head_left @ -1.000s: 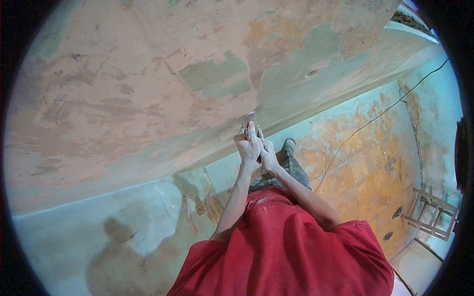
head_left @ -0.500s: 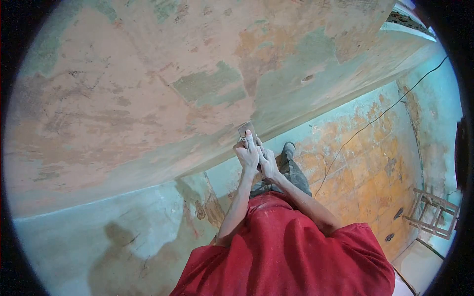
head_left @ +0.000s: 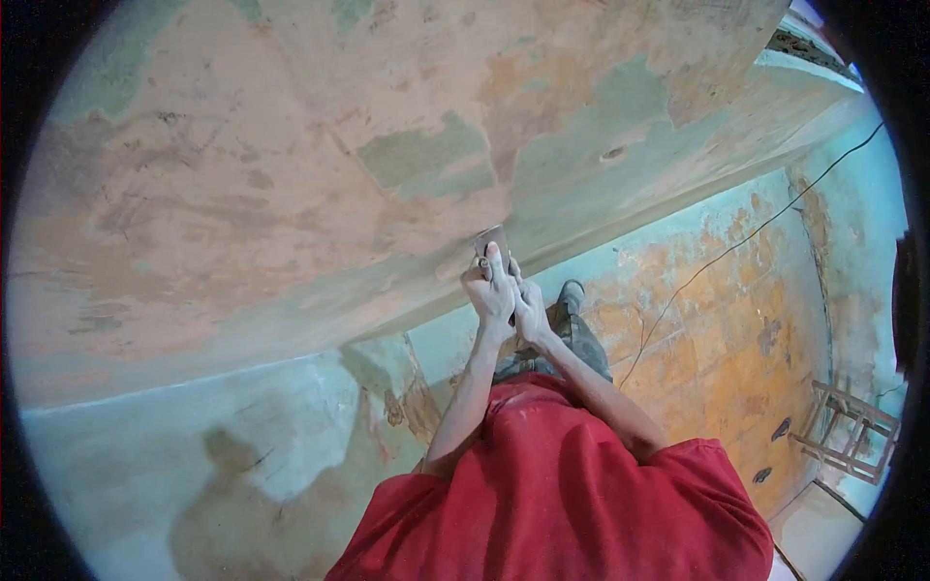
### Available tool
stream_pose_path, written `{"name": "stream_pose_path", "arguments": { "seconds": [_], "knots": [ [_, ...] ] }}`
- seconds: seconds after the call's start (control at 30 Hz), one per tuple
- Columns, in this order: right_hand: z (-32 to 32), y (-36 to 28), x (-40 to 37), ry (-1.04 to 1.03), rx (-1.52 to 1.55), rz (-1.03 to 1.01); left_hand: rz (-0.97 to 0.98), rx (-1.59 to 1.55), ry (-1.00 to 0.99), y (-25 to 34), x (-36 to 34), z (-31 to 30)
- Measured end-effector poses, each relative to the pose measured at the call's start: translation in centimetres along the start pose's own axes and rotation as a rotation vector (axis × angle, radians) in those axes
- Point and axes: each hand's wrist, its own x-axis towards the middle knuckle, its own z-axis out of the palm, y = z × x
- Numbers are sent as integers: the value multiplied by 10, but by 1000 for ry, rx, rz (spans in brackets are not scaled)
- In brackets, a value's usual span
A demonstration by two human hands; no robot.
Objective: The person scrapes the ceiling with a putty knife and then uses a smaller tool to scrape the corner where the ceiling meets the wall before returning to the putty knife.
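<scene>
A flat scraper (head_left: 492, 237) with a greyish blade touches the patchy pink and green wall (head_left: 291, 194) near its lower part. My left hand (head_left: 492, 292) is closed around the tool, its thumb lying along the blade. Close against it on the right, my right hand (head_left: 529, 312) is closed too, its fingers wrapped about the handle, which is mostly hidden between the palms. Both hands look dusty with pale powder.
A worn floor (head_left: 717, 329) with orange and pale patches lies below the wall. A dark cable (head_left: 728, 250) crosses it. At the right stands a wooden frame (head_left: 851, 431). My shoe (head_left: 572, 293) is just right of my hands. A shadow falls at lower left.
Both hands and the scraper have moved slightly up along the wall, and the blade is tilted a little differently. The view has shifted slightly.
</scene>
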Motion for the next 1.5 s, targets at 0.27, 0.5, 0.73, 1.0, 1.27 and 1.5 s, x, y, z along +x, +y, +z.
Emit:
{"name": "stream_pose_path", "arguments": {
  "seconds": [0.27,0.5,0.73,1.0,1.27,1.5],
  "knots": [
    [0,17,-9,-16,34,144,-125,2,8,3,-1,-2],
    [-5,20,-4,-127,163,173,-57,12,-28,-6,3,-6],
    [-2,9,13,-76,149,68,151,-39,-63,4,5,0],
    [-5,12,-2,-71,139,108,-75,15,4,-5,6,-2],
    [-4,-3,-2,-93,218,139,15,-1,-52,5,8,1],
    [-4,17,0,-51,75,82,-23,39,3,0,-1,-3]
  ]
}}
